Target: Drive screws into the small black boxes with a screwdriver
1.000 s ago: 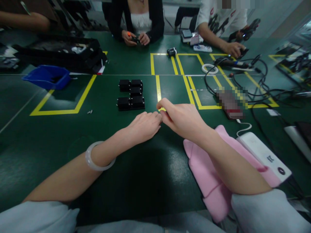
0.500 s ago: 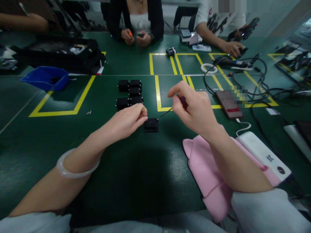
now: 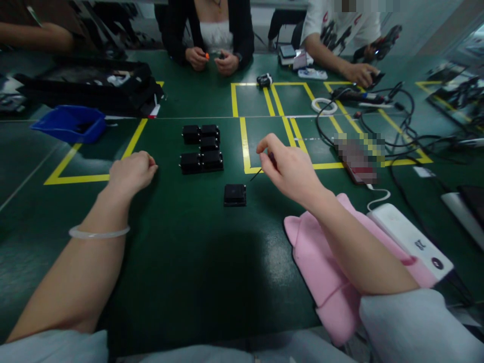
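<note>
A small black box-shaped part (image 3: 235,194) lies alone on the green table (image 3: 196,262) between my hands. My right hand (image 3: 289,169) hovers just right of it, fingers pinched on a thin dark screwdriver (image 3: 260,171) whose tip points down-left toward the part. My left hand (image 3: 132,171) is far to the left, curled over the spot where small screws lay near the yellow tape line; what its fingers hold is hidden. A cluster of several matching black parts (image 3: 202,148) sits just beyond.
A blue bin (image 3: 68,122) and a black tray (image 3: 91,85) sit at the far left. A pink pad (image 3: 325,282) lies under my right forearm beside a white device (image 3: 410,239). Cables (image 3: 378,121) and a phone lie at right. Other people's hands (image 3: 212,58) work across the table.
My left hand left the single black part and swung left to the tape line. My right hand, holding the screwdriver, dropped slightly. The black part stays where it was set.
</note>
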Action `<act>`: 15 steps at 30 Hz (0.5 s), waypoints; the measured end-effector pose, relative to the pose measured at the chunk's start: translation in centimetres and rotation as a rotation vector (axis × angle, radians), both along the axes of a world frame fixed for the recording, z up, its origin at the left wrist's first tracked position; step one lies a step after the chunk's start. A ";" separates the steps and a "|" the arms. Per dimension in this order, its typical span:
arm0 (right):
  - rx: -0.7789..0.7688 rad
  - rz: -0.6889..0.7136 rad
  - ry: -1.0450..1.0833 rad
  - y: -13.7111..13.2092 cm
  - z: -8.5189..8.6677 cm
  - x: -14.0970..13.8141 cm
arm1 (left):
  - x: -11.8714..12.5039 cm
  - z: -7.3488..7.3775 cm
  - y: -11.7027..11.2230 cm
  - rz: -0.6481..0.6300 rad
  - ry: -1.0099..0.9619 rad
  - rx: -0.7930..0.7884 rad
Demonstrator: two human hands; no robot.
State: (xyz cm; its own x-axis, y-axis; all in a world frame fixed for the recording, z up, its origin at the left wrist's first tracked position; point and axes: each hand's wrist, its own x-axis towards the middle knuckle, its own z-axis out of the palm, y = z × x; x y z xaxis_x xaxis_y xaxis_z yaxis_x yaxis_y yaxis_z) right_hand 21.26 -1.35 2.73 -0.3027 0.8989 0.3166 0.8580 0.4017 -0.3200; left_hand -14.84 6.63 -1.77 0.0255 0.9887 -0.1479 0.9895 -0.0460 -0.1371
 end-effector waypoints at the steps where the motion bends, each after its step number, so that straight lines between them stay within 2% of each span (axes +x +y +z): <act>1: -0.008 0.010 -0.001 -0.1 -0.1 -0.1 | -0.3 -0.3 0.1 0.003 0.017 0.016; 9: -0.004 0.048 -0.014 -0.4 -0.6 -1.0 | -1.6 -1.3 0.2 -0.024 0.100 0.111; 12: -0.003 0.057 -0.015 -0.4 -0.6 -1.0 | -1.7 -1.2 0.1 -0.044 0.092 0.094; 15: -0.004 0.071 -0.019 -0.4 -0.7 -1.1 | -1.8 -1.1 0.2 -0.013 0.055 0.041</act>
